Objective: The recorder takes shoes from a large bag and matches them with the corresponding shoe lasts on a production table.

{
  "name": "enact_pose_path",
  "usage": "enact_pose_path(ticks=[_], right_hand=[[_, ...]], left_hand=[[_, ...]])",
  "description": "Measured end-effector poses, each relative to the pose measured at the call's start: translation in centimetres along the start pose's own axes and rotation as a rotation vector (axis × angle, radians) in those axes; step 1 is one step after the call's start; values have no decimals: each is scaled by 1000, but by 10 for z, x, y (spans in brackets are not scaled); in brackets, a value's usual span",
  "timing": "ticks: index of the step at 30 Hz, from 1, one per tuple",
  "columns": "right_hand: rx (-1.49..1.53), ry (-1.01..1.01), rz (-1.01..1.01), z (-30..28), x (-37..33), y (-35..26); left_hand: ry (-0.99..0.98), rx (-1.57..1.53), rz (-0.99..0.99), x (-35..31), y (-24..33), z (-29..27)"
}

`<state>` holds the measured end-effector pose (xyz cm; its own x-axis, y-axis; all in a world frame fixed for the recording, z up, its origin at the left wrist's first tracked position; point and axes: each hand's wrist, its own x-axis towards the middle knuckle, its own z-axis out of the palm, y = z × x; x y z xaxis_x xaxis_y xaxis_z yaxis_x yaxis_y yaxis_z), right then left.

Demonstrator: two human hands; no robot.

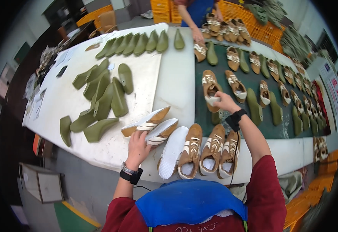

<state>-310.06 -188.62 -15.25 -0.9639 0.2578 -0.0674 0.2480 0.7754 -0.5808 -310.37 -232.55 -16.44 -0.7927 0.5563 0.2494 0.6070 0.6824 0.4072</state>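
Hands (226,103) on brown shoes (209,79); green cloth (274,12) over orange crates (267,35)

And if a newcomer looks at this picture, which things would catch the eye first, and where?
Probably the jumble of green shoe lasts first, on the white tabletop at left, with a neat row of lasts behind it. Then the brown-and-white sneaker that the right hand grips by its heel, over the dark green mat. At lower centre, the left hand touches sneakers tipped on their sides.
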Motion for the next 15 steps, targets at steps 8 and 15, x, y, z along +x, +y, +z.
enact_pose_path(ticks=[8,15], right_hand=[[7,113,-202,40,56,86],[181,-111,-4,-46,-139,46]], left_hand=[[-218,120,-97,11,-40,-7],[-503,157,-96,47,-75,11]])
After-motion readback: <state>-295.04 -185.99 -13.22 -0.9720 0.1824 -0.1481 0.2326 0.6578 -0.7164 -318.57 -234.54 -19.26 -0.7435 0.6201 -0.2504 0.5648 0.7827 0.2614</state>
